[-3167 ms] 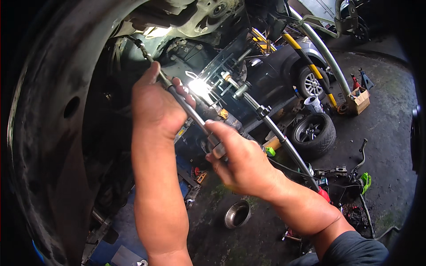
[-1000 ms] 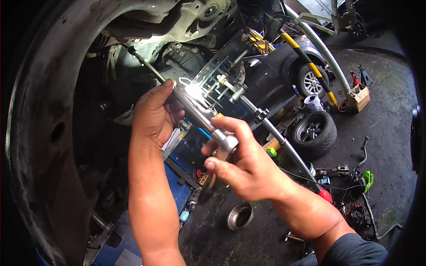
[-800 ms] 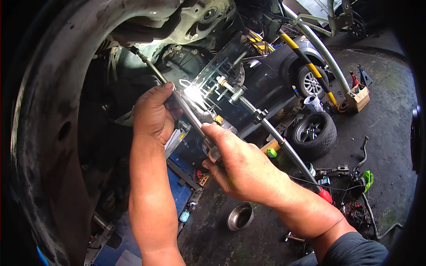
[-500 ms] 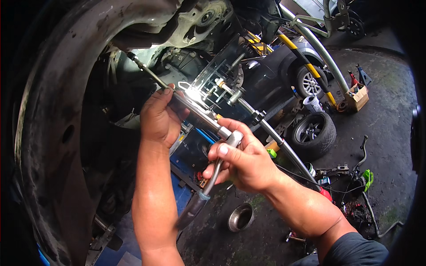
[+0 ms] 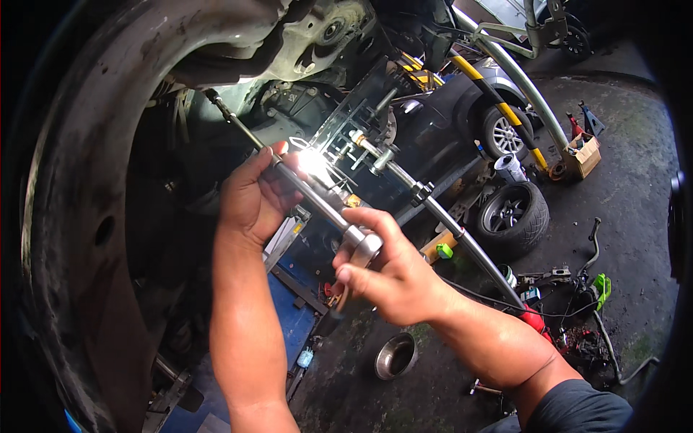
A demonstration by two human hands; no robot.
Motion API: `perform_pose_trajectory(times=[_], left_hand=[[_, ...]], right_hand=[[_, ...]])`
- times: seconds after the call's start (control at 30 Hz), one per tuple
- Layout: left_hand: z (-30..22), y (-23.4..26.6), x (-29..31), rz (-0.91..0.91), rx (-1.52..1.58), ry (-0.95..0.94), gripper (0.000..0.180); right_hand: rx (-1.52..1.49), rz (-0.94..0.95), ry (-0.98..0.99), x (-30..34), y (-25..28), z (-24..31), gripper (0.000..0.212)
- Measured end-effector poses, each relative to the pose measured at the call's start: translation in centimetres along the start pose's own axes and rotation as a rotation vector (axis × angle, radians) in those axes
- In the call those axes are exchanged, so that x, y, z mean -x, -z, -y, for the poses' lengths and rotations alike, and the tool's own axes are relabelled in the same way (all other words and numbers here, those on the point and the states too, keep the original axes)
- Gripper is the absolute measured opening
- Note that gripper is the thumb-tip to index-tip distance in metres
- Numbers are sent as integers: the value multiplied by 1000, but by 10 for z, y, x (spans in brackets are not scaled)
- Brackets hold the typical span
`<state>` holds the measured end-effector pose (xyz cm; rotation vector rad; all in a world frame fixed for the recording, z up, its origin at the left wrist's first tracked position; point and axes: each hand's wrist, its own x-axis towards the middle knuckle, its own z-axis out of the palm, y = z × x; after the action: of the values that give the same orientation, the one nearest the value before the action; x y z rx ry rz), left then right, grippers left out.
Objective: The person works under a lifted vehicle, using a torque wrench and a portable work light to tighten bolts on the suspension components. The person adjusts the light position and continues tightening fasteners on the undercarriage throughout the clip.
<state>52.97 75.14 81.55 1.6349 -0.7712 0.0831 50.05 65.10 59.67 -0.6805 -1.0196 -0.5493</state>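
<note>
A long steel extension bar (image 5: pixel 310 190) slants from lower right to upper left, its far end reaching the shadowed underside of a vehicle (image 5: pixel 317 43). My left hand (image 5: pixel 245 195) is closed around the bar about midway, thumb on top. At the near end, my right hand (image 5: pixel 393 270) grips a ratchet wrench (image 5: pixel 366 247) by its head, the fingers curling around it. Only a short, blurred piece of the ratchet's handle shows below that hand. What the bar's far tip meets is too dark to make out.
A curved wheel-arch edge (image 5: pixel 76 187) fills the left side. A bright lamp (image 5: pixel 315 160) glares beside the bar, near a slanting metal pole (image 5: pixel 451 220). Rightward are a loose tyre (image 5: pixel 514 216), a cardboard box (image 5: pixel 583 155) and a parked car (image 5: pixel 462 90). A metal bowl (image 5: pixel 395 356) lies on the floor.
The ratchet's handle has swung; earlier it stretched down and left in full view, now it is mostly hidden behind my right hand. Both hands and the bar have shifted slightly.
</note>
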Motion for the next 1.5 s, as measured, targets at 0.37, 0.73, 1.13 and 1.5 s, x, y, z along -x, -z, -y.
perform_pose_trajectory(times=[0.37,0.73,1.13,1.5], left_hand=[[11,0,-8,53,48,-111,15],[14,6,-7,94,28,-112,23],[11,2,2,150,18,-123,19],[13,13,0,153,-14,-99,20]], right_hand=[[-717,-90,-324,1,0,-5,69],[-432,-75,-257,1,-4,-7,64],[-368,0,-141,5,-8,-1,66],[-528,-75,-237,4,-13,-7,66]])
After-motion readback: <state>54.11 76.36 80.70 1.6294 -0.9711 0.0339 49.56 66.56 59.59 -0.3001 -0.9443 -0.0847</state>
